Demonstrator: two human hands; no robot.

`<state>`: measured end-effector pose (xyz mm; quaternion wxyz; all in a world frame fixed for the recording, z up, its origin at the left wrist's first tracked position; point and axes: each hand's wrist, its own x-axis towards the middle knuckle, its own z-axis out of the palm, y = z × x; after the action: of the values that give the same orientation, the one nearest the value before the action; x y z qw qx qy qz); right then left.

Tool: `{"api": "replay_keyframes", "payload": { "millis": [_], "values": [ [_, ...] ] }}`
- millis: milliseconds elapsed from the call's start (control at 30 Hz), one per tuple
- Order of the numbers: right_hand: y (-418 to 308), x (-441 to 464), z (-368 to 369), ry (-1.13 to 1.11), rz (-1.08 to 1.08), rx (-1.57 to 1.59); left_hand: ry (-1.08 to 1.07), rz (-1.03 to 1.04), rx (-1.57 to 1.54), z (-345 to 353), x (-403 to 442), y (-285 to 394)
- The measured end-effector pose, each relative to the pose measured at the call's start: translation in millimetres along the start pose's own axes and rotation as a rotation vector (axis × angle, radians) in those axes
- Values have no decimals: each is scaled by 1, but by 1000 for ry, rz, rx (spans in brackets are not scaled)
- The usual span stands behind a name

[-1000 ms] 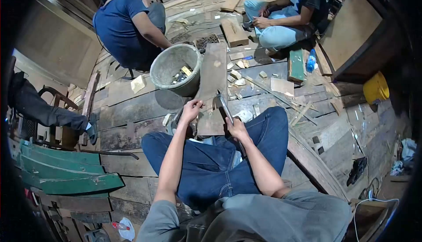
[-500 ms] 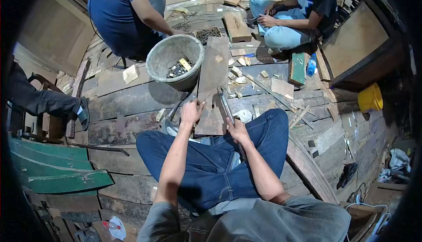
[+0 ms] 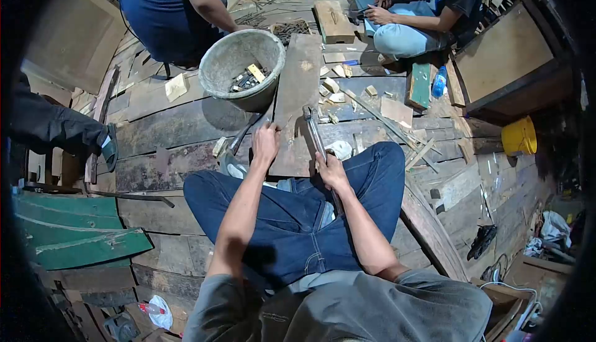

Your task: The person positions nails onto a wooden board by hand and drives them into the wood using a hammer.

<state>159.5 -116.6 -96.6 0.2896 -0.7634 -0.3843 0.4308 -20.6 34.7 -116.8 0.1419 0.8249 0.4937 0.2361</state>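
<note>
My right hand (image 3: 332,171) is wrapped round the handle of a long metal tool (image 3: 315,132), whose head lies over the right part of a wooden plank (image 3: 298,87). At the plank's left edge is my left hand (image 3: 266,143), its fingers pinched together on something too small to make out. The plank runs away from my crossed legs. Just beyond my left hand stands a grey bucket (image 3: 214,72) with dark pieces and a yellowish block (image 3: 256,73) in it. A dark curved bar (image 3: 243,132) lies left of the plank.
A person in blue (image 3: 164,16) crouches at the upper left; another (image 3: 422,22) sits cross-legged at the upper right. A leg (image 3: 62,124) reaches in from the left. Wood scraps (image 3: 336,98), green boards (image 3: 81,230) and a yellow bucket (image 3: 519,136) are around.
The view has shifted, and the bucket and plank appear higher and further left. My left hand has moved from above the plank to its left edge. My right hand still holds the tool.
</note>
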Motion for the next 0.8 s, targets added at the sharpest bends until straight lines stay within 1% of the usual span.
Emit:
{"api": "replay_keyframes", "payload": {
  "millis": [33,233,333,433,467,533,567,667,767,800],
  "values": [
    [1,-1,0,15,-25,16,-10,-15,0,1,0,0],
    [-11,-7,-4,-9,60,9,59,-58,17,1,0,3],
    [-8,-6,-2,21,-7,18,44,6,26,-3,0,5],
    [7,4,6,75,-118,-29,29,8,14,-2,0,2],
    [12,6,7,51,-71,-12,31,6,13,-1,1,0],
    [-8,-5,-2,4,22,24,36,3,12,2,1,-2],
    [-4,-3,-1,14,1,23,20,-19,7,4,1,-3],
    [-11,-7,-3,-11,48,52,-8,-26,-37,3,2,1],
    [5,2,3,7,5,41,-31,-23,-14,4,1,2],
    [-1,-1,2,15,-4,32,-33,-19,-2,4,1,1]
  ]
}}
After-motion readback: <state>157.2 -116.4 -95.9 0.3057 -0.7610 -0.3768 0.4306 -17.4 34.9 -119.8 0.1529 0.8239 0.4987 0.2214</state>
